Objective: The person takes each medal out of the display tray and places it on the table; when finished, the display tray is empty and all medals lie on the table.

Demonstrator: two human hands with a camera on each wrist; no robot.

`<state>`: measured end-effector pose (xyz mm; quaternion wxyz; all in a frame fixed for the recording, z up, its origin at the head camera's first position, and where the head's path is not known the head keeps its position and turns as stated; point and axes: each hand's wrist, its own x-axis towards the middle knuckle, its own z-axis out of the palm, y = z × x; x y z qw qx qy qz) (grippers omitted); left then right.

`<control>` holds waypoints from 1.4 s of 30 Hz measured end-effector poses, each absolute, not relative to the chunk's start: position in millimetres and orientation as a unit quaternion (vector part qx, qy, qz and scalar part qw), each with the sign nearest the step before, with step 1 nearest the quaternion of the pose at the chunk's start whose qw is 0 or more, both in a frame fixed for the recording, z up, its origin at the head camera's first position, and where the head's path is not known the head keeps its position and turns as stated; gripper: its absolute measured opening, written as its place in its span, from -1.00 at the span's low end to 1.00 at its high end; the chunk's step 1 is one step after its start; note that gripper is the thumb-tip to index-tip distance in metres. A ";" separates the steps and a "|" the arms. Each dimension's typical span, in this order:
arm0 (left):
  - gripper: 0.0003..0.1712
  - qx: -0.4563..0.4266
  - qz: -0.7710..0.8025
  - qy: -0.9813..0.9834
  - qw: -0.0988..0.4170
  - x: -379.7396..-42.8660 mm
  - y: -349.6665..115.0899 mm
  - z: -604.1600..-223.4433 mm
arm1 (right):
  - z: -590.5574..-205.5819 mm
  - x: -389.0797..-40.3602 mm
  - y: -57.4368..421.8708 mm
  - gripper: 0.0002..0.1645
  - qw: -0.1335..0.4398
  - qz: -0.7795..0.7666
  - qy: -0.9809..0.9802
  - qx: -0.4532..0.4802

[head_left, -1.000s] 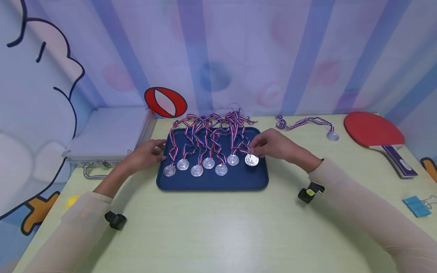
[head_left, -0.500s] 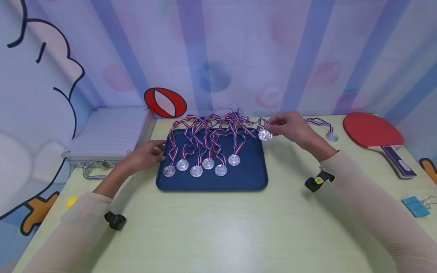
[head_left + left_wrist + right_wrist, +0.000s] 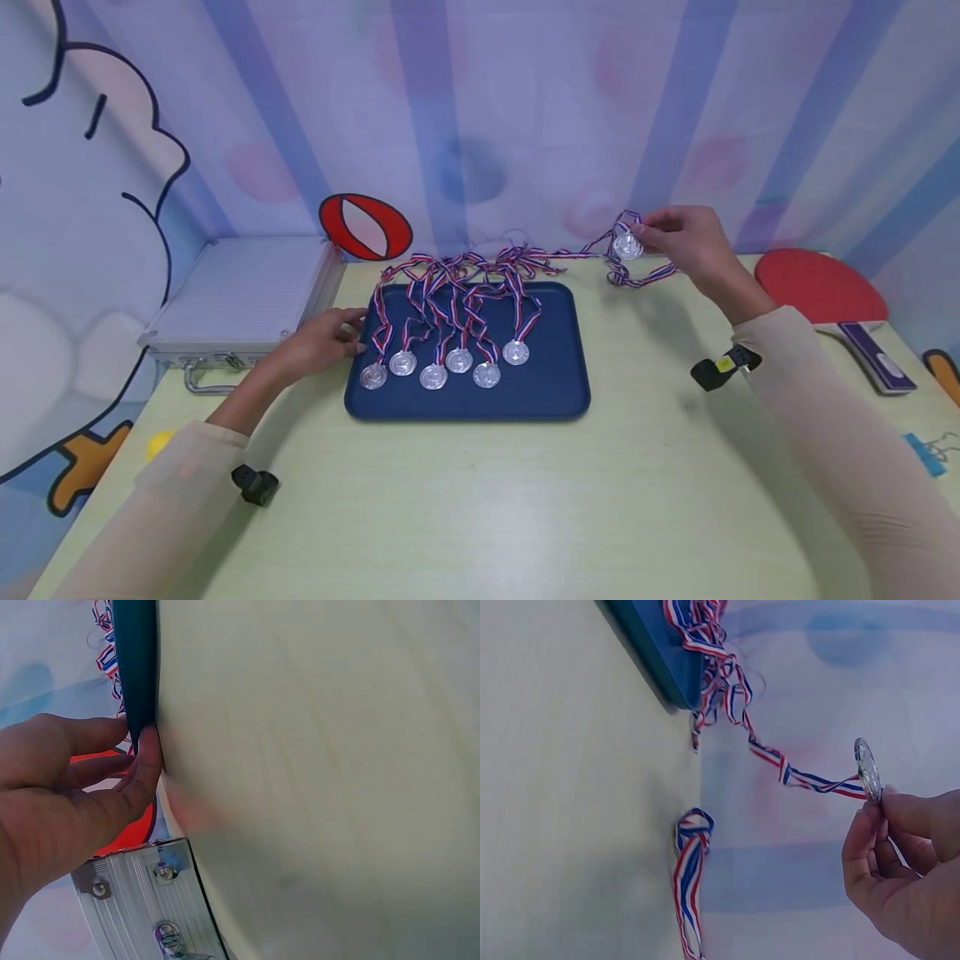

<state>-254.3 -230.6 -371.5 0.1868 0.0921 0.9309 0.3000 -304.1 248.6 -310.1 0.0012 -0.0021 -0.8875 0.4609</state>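
My right hand [image 3: 693,246] pinches a silver medal [image 3: 627,245] at its edge, raised above the back of the table right of the tray. Its striped ribbon [image 3: 806,780] trails back to the tangle behind the tray in the right wrist view. With thumb and fingers, my left hand [image 3: 321,343] pinches the left rim of the dark blue tray [image 3: 465,407]; the left wrist view shows the rim [image 3: 139,667] between them. Several silver medals [image 3: 432,377] lie on the tray, their red, white and blue ribbons [image 3: 465,267] bunched over its far edge.
Another ribbon [image 3: 641,279] lies behind my right hand, its medal hidden. A red table tennis paddle [image 3: 821,287] and a blue binder clip [image 3: 926,454] lie on the right. A silver case [image 3: 236,292] stands left, beside a yellow object [image 3: 157,442]. A patterned curtain [image 3: 555,125] hangs behind.
My right hand has lifted the medal off the tray and carried it right and back, pulling its ribbon along. My left hand has stayed on the tray's rim.
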 end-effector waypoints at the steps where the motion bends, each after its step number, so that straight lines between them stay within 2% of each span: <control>1: -0.33 0.091 0.300 0.931 0.188 -254.6 -230.6 -371.8 | -308.2 -304.4 251.5 -0.48 0.008 0.465 -0.885 -0.006; 7: -0.33 0.086 0.300 0.931 0.189 -255.3 -230.9 -372.1 | -302.6 -307.2 271.4 -0.52 0.030 0.485 -0.874 -0.030; 16: -0.33 0.092 0.305 0.928 0.194 -257.4 -230.5 -372.9 | -307.0 -312.0 311.5 -0.45 0.042 0.490 -0.865 -0.099; 21: -0.33 0.093 0.301 0.929 0.192 -257.5 -229.5 -371.7 | -314.3 -313.7 328.0 -0.51 0.043 0.495 -0.860 -0.112; 29: -0.32 0.091 0.298 0.929 0.200 -253.5 -228.1 -367.3 | -338.3 -311.5 345.9 -0.55 0.007 0.405 -0.912 -0.064; 42: -0.32 0.086 0.289 0.932 0.200 -256.3 -226.9 -368.4 | -364.8 -310.0 352.0 -0.71 0.019 0.300 -0.954 0.016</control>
